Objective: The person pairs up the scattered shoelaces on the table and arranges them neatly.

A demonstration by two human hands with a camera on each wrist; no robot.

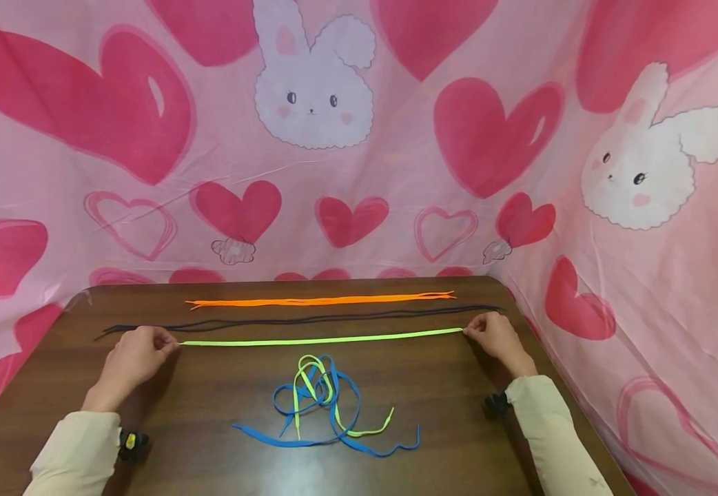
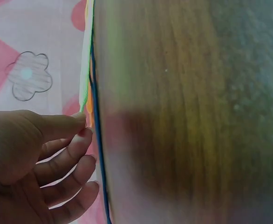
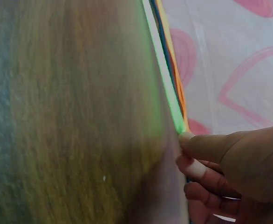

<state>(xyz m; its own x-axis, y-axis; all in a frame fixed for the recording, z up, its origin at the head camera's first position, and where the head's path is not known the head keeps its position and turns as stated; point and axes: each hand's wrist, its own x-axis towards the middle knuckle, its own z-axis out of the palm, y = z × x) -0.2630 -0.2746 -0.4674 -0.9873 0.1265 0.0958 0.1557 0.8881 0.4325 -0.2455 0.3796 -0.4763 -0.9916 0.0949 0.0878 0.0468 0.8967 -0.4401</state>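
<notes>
A neon green shoelace [image 1: 322, 341] stretches straight across the table between both hands. My left hand [image 1: 138, 355] pinches its left end between thumb and finger, which the left wrist view also shows at the lace tip [image 2: 82, 106]. At the other end, my right hand [image 1: 497, 337] pinches the tip with thumb and forefinger. Nearer the front lies a loose tangle of a blue shoelace [image 1: 357, 399] and a second neon green shoelace [image 1: 368, 433]. Beyond the stretched lace, dark shoelaces [image 1: 309, 319] lie lengthwise, and orange shoelaces [image 1: 334, 301] lie straight farther back.
The brown wooden table [image 1: 210, 386] has its far edge against a pink cloth [image 1: 396, 158] printed with hearts and rabbits. The cloth also hangs along the right side. Dark wrist devices [image 1: 131, 444] sit at both cuffs.
</notes>
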